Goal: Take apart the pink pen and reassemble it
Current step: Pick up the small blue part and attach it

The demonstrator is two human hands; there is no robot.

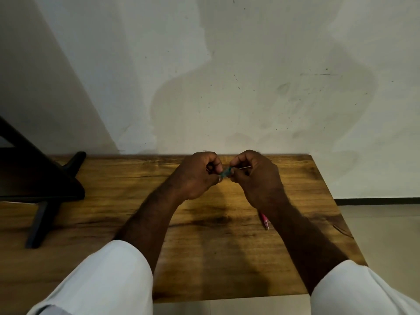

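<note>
Both of my hands are raised over the far middle of the wooden table [204, 258], fingertips meeting. My left hand [197, 176] and my right hand [254, 176] pinch a small teal pen part [226, 172] between them. A thin pale refill [245, 167] sticks out to the right through my right hand's fingers. On the table under my right forearm lies the pink pen barrel [264, 220], partly hidden by the arm.
A black stand [45, 178] with angled legs occupies the left side of the table. A white wall [227, 76] rises right behind the table's far edge. The table's right edge drops to a pale floor [386, 235].
</note>
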